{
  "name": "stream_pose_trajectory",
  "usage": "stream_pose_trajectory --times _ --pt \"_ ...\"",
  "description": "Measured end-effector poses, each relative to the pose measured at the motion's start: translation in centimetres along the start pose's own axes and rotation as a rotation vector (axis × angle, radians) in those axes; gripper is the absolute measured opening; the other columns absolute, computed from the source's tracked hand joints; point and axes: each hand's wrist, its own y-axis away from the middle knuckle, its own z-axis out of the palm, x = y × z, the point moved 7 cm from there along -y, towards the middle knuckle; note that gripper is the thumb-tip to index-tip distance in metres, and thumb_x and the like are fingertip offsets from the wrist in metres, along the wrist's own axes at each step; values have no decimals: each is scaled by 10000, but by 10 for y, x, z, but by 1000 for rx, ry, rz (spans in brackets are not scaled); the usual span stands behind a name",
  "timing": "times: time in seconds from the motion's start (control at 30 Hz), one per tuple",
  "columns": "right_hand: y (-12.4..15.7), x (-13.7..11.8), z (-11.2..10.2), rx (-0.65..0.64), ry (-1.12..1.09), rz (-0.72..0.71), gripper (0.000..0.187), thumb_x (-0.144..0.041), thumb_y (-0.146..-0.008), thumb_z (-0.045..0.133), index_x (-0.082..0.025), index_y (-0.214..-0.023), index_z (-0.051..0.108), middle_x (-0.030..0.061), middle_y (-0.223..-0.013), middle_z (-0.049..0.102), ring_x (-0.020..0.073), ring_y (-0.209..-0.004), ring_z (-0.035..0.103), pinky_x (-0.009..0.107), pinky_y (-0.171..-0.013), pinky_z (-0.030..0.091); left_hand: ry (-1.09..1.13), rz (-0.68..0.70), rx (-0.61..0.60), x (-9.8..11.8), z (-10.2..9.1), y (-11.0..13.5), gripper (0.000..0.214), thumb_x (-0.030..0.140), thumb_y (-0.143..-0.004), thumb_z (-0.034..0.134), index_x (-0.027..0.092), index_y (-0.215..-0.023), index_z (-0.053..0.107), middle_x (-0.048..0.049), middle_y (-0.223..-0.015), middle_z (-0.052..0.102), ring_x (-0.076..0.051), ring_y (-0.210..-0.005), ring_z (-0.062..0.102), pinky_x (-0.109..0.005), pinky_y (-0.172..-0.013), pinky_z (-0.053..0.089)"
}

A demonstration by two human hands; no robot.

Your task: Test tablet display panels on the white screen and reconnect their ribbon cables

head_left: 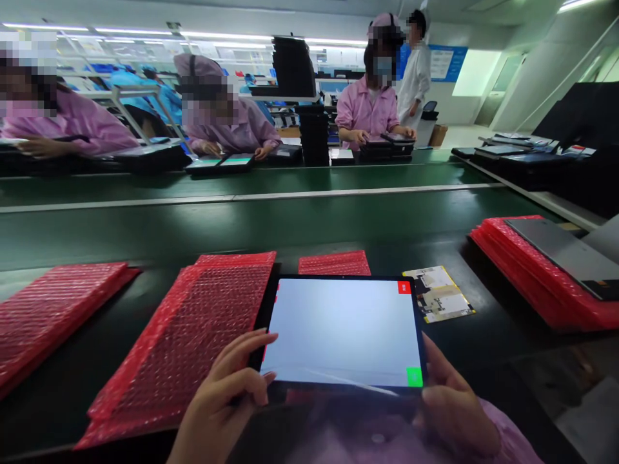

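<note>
A tablet (343,332) with a lit, mostly white screen is tilted up in front of me. Its screen has a red block at the top right corner and a green one at the bottom right. My left hand (225,386) grips the left edge, with fingertips on the border near the lower left corner. On the opposite edge, my right hand (454,396) is closed around the side near the lower right corner. A dark, glossy, see-through area (333,425) spreads below the screen; whether it is film or a reflection I cannot tell.
Red bubble-wrap pouches (193,328) lie left of the tablet, with another stack (62,309) farther left. A grey panel (561,248) rests on red pouches at right. A printed card (442,293) lies beside the tablet. Across the green conveyor (271,219), co-workers in pink handle devices.
</note>
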Motion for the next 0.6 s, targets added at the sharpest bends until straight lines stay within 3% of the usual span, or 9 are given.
stream_pose_trajectory --times 0.1,0.23,0.4,0.6 --pt "5 -3 -4 68 21 1 695 -185 -651 821 -463 -1246 593 7 -872 734 173 -492 664 209 -426 500 -42 19 18 -1 1 1 307 120 -857 565 220 -566 561 17 -1402 497 -187 -1338 406 -259 -1071 355" --pt "10 -4 -5 85 38 9 720 -179 -642 827 -458 -1259 583 -4 -825 728 176 -470 659 215 -432 500 -44 52 5 4 3 2 311 78 -861 557 218 -583 549 76 -1498 377 -171 -1406 306 -245 -1121 265" --pt "13 -3 -8 104 31 10 746 -162 -634 836 -473 -1259 575 -6 -896 731 164 -457 646 231 -439 506 -39 68 3 11 1 3 311 54 -863 545 221 -601 549 97 -1519 345 -152 -1413 297 -218 -1129 246" --pt "15 -6 -4 25 71 -3 710 -218 -688 828 -446 -1299 548 11 -925 730 182 -506 667 245 -465 518 -28 65 14 13 0 6 305 62 -849 555 225 -593 529 120 -1509 370 -146 -1404 324 -208 -1128 272"
